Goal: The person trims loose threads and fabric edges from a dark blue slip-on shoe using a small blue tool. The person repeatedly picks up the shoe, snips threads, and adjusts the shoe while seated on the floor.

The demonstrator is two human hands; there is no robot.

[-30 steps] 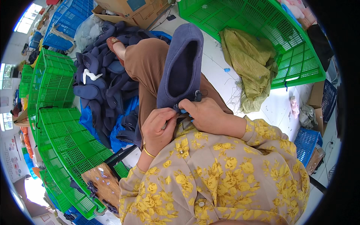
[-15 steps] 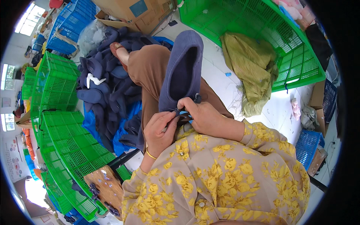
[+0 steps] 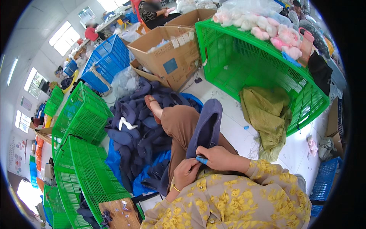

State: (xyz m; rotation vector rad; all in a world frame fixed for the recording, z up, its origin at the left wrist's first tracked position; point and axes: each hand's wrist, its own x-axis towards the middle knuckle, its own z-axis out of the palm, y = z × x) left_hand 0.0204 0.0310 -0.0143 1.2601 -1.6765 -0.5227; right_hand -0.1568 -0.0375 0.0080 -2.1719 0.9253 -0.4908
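Note:
A navy fabric slip-on shoe (image 3: 206, 125) lies across my lap, toe pointing away and opening upward. Its heel end is between my two hands. My right hand (image 3: 220, 157) is closed on the heel edge, with a blue wrap (image 3: 202, 160) around one finger. Just left of it, my left hand (image 3: 185, 174) has its fingertips pinched together at the back of the heel. Whatever small thing sits between those fingertips is hidden. Brown trousers (image 3: 179, 124) cover my legs beneath the shoe.
A heap of navy shoes (image 3: 133, 131) lies on blue sheeting at left. Green crates (image 3: 97, 164) line the left side; a larger green crate (image 3: 263, 53) stands far right beside olive cloth (image 3: 267, 114). Cardboard boxes (image 3: 167, 57) stand ahead. A wooden board (image 3: 120, 213) is near left. People sit farther back.
The view has tilted up, showing more of the room. The shoe and hands appear lower and farther right. The dark piece seen by my right fingers no longer shows.

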